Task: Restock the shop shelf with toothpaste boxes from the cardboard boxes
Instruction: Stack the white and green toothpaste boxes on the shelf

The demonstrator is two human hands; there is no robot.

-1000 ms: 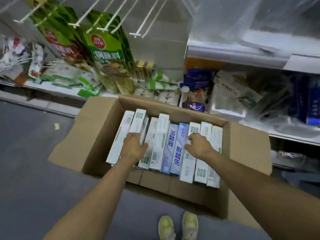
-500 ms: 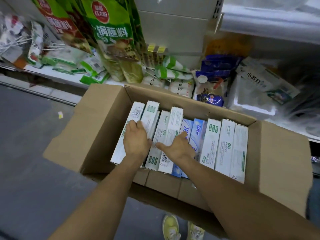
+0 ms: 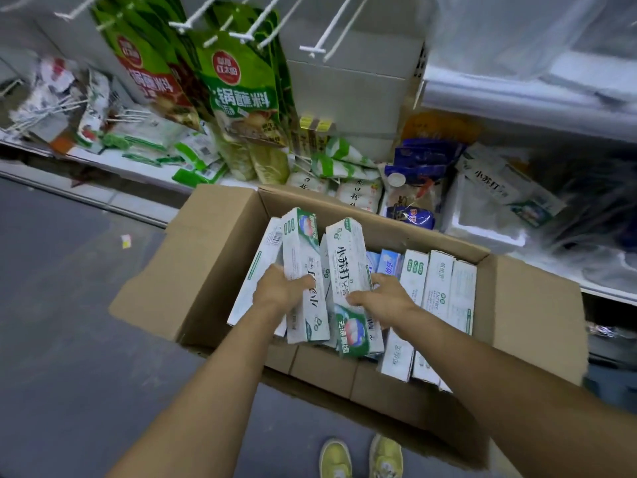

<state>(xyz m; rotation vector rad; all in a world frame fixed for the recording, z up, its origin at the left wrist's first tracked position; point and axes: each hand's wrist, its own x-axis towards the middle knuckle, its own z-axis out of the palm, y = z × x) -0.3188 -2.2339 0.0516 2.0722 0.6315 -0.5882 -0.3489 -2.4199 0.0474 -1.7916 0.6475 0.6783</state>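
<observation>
An open cardboard box (image 3: 206, 257) sits on the floor below me, packed with white and green toothpaste boxes (image 3: 437, 305) and a few blue ones (image 3: 389, 265). My left hand (image 3: 281, 291) grips a white-green toothpaste box (image 3: 300, 253) that is tilted up out of the row. My right hand (image 3: 382, 298) grips a second raised toothpaste box (image 3: 346, 260) beside it, with its printed face turned up. The two raised boxes stand next to each other above the others.
The low shop shelf (image 3: 138, 167) behind the box holds green sauce pouches (image 3: 238, 94) hung on white hooks (image 3: 312, 50), small white packets and blue packs (image 3: 424, 160). Grey floor lies to the left. My yellow shoes (image 3: 360, 457) stand by the box's near flap.
Both hands closed round two toothpaste boxes and lifted them up out of the row. My right hand moved from the right part of the row to the middle.
</observation>
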